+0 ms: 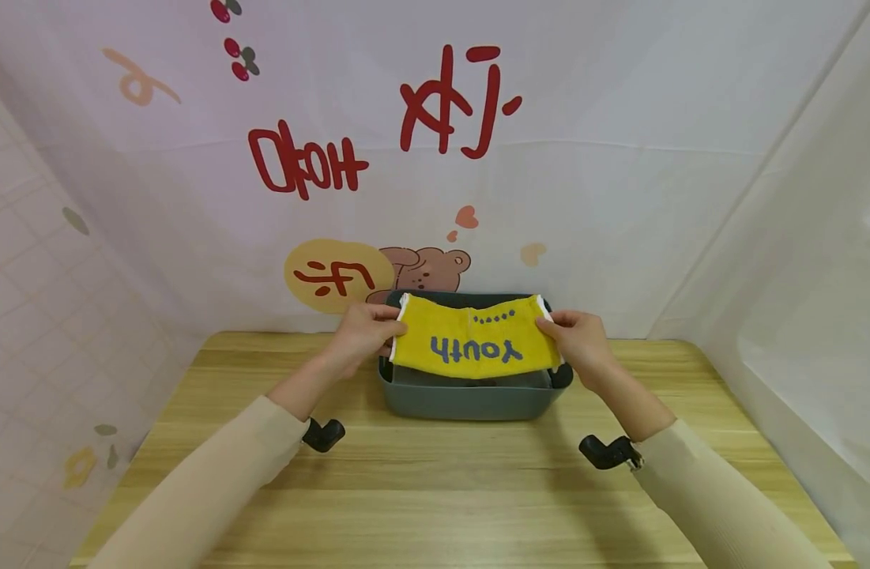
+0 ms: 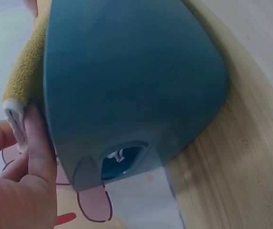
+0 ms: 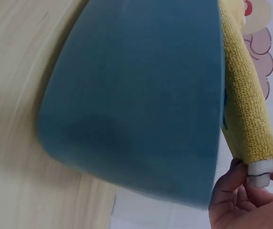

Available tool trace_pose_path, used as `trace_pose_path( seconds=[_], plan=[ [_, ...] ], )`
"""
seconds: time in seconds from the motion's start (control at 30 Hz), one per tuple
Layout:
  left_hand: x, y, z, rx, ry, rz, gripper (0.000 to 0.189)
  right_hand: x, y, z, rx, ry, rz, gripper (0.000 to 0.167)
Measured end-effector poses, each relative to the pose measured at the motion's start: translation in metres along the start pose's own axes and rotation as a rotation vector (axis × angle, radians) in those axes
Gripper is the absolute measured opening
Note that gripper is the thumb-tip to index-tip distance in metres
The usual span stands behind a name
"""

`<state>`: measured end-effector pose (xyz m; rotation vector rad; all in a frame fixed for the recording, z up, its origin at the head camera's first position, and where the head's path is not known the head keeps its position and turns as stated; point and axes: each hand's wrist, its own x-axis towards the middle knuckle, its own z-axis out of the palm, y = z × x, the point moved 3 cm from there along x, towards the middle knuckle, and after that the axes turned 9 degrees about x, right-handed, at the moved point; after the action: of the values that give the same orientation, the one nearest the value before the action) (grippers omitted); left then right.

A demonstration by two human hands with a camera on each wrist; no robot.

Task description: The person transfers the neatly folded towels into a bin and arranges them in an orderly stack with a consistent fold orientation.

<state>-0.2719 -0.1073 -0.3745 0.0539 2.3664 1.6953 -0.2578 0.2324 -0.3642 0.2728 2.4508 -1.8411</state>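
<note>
A folded yellow towel (image 1: pixel 470 336) with white end hems and the blue word "Youth" is stretched between both hands, sagging a little in the middle. My left hand (image 1: pixel 363 336) pinches its left end, thumb on top. At the opposite end my right hand (image 1: pixel 580 344) pinches the hem the same way. Beneath the towel stands a blue-green plastic bin (image 1: pixel 470 403), and the towel overlaps its opening. In the left wrist view the towel's layered white hem (image 2: pixel 15 119) shows between thumb and fingers. The right wrist view shows the rolled terry edge (image 3: pixel 250 100) beside the bin wall.
The bin sits on a wooden table (image 1: pixel 442 490) near its back edge, close to a white cloth backdrop (image 1: pixel 619 205) printed with red characters and a bear. Its end wall has a handle hole (image 2: pixel 122 160). Black camera mounts (image 1: pixel 324 435) jut from both wrists.
</note>
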Motion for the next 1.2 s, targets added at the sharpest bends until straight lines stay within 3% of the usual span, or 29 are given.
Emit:
trace_pose_path(
  seconds=[0.27,0.47,0.63,0.77,1.2],
  plan=[
    [0.001,0.002,0.009,0.047,0.013,0.015,0.040,0.006,0.007,-0.002,-0.069,0.008,-0.031,0.040],
    [0.006,0.000,0.015,0.101,0.080,0.045,0.040,0.008,0.010,0.001,-0.180,-0.023,-0.085,0.043],
    [0.008,0.002,0.020,0.219,0.147,0.125,0.040,0.006,0.008,0.002,-0.275,-0.026,-0.132,0.041],
    [0.008,0.004,0.023,0.316,0.178,0.146,0.038,0.005,0.006,0.001,-0.329,-0.028,-0.162,0.037],
    [0.001,0.012,0.028,0.512,0.162,0.144,0.039,0.005,0.004,0.004,-0.440,-0.051,-0.236,0.038]
  ],
)
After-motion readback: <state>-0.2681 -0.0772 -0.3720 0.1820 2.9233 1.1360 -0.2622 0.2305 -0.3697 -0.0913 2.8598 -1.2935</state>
